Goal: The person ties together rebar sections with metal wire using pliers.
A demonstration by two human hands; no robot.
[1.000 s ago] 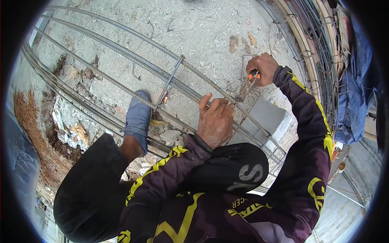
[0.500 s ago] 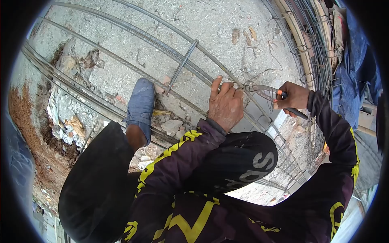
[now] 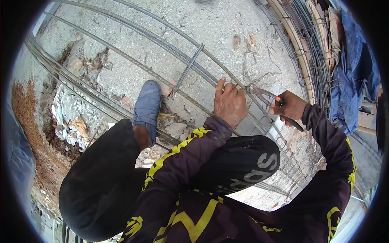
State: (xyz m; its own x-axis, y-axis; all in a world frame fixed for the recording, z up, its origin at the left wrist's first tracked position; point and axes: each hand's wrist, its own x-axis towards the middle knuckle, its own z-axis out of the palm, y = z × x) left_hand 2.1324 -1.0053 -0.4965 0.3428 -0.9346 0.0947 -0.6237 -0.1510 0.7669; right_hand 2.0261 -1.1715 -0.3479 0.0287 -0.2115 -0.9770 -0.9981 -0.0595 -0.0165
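Your left hand [image 3: 230, 103] rests on the long rebar [image 3: 174, 87], fingers [image 3: 221, 86] curled together over the bar right where the tie sits. Your right hand [image 3: 288, 107] is clamped on the orange-tipped handles of the pliers [image 3: 265, 96], whose nose reaches in to touch the bar just beside your left fingertips. I cannot tell if the nose is closed on wire, it's too small to see. The rebar is stiff, ribbed steel, heavy over that length, so it likely won't slip under your palm; hold it close to the crossing, not out on the span. Loose tie wire [image 3: 259, 60] lies on the concrete floor [image 3: 210, 24] just beyond the pliers; it looks thin and springy, likely sharp at cut ends, so grip it near the tip. A short cross bar [image 3: 188, 69] lies over the rebar well left of your fingers, and your blue shoe [image 3: 146, 106] stands on the bars nearer you.
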